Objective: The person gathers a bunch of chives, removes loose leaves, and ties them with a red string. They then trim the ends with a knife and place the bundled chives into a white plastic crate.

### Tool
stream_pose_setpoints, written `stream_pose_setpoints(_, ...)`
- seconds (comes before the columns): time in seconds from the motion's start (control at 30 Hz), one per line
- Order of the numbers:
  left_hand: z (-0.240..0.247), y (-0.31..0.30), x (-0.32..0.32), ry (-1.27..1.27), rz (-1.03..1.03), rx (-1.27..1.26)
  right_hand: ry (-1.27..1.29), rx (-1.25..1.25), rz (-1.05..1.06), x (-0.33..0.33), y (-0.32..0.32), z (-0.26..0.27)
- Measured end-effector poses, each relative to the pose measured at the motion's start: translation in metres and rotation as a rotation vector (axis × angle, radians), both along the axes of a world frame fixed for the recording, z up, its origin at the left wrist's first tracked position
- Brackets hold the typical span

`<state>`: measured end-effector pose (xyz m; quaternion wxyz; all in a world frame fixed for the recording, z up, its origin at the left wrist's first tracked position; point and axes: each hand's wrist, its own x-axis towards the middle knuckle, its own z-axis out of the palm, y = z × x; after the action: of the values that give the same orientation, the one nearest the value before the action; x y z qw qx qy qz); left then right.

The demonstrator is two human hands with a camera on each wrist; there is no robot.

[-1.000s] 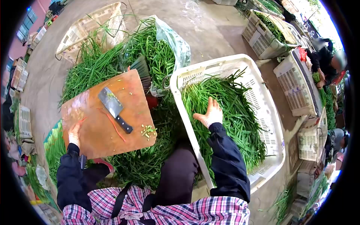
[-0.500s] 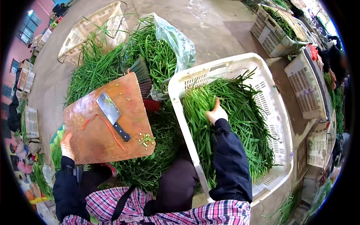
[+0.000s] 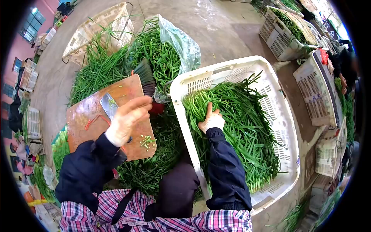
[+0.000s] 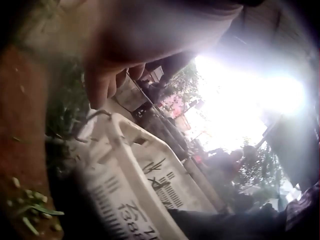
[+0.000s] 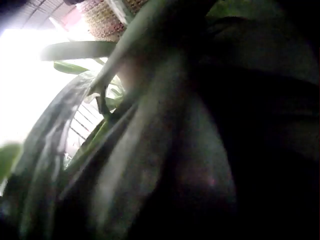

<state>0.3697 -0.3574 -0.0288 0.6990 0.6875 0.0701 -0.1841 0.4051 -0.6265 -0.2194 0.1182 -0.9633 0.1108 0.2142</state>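
Observation:
My left hand (image 3: 129,118) is raised above the orange-brown cutting board (image 3: 83,133), its fingers extended toward the right and holding nothing. It covers the handle of the cleaver (image 3: 108,106), whose blade lies flat on the board. A red strip (image 3: 92,121) and chopped pale-green bits (image 3: 147,141) also lie there. Inside the white plastic crate (image 3: 290,139), my right hand (image 3: 212,120) is sunk into long flat green leaves, like garlic chives (image 3: 247,135). Its index finger points forward; leaves partly hide the other fingers, and I cannot tell whether they grip any. Dark leaves fill the right wrist view.
Behind the board stand a brush (image 3: 146,75), a clear plastic bag (image 3: 179,46) with greens, and another crate (image 3: 96,29). Loose greens (image 3: 143,170) lie beneath the board. More crates (image 3: 315,91) line the right side, where another person's arm (image 3: 343,79) shows.
My left hand has left the board's left edge and moved right, over the cleaver. My right hand, first spread above the leaves, has gone down among them and shifted slightly left.

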Motion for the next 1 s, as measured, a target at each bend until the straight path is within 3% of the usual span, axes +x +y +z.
stream_pose_setpoints(0.13, -0.012, -0.031, 0.021, 0.196, 0.042, -0.298, -0.095, 0.073, 0.012, -0.002, -0.011, -0.005)
stream_pose_setpoints(0.27, -0.038, -0.052, 0.03, 0.349, 0.144, -0.506, 0.011, 0.254, -0.123, 0.006, -0.032, -0.024)
stream_pose_setpoints(0.3, -0.046, -0.056, 0.031, 0.379, 0.153, -0.555, -0.196, 0.577, -0.202, 0.004, -0.048, -0.111)
stream_pose_setpoints(0.33, -0.051, -0.062, 0.032, 0.4, 0.166, -0.55, -0.205, 0.857, -0.257, 0.012, -0.059, -0.156)
stream_pose_setpoints(0.43, -0.066, -0.083, 0.033, 0.431, 0.207, -0.587, -0.194, 1.676, -0.652, 0.006, -0.077, -0.141)
stream_pose_setpoints(0.5, -0.075, -0.102, 0.036, 0.419, 0.223, -0.558, -0.172, 1.901, -0.747, 0.003, -0.085, -0.138)
stream_pose_setpoints(0.53, -0.08, -0.108, 0.043, 0.372, 0.056, -0.695, -0.189, 1.914, -0.74, 0.001, -0.089, -0.138)
stream_pose_setpoints(0.57, -0.088, -0.126, 0.045, 0.436, 0.224, -0.475, -0.214, 1.916, -0.717, -0.002, -0.092, -0.139)
stream_pose_setpoints(0.67, -0.103, -0.15, 0.054, 0.425, 0.138, -0.126, -0.401, 1.678, -0.503, -0.019, -0.083, -0.094)
stream_pose_setpoints(0.73, -0.11, -0.164, 0.055, 0.366, 0.114, -0.118, -0.451, 1.789, -0.476, -0.021, -0.081, -0.093)
stream_pose_setpoints(0.77, -0.113, -0.169, 0.054, 0.302, 0.069, -0.087, -0.398, 1.873, -0.589, -0.022, -0.081, -0.092)
stream_pose_setpoints(0.8, -0.147, -0.171, 0.055, 0.194, 0.002, -0.064, -0.31, 1.99, -0.763, -0.021, -0.079, -0.081)
stream_pose_setpoints(0.87, -0.127, -0.175, 0.051, 0.117, -0.079, 0.136, -0.237, 2.088, -1.016, -0.021, -0.066, -0.057)
stream_pose_setpoints(0.9, -0.124, -0.177, 0.051, 0.103, -0.079, 0.198, -0.325, 1.917, -0.824, -0.026, -0.058, -0.048)
stream_pose_setpoints(0.97, -0.117, -0.176, 0.051, 0.12, -0.036, 0.045, -0.518, 1.508, -0.522, -0.036, -0.042, -0.031)
stream_pose_setpoints(1.0, -0.135, -0.179, 0.052, 0.104, 0.037, -0.067, -0.495, 1.496, -0.582, -0.038, -0.038, -0.027)
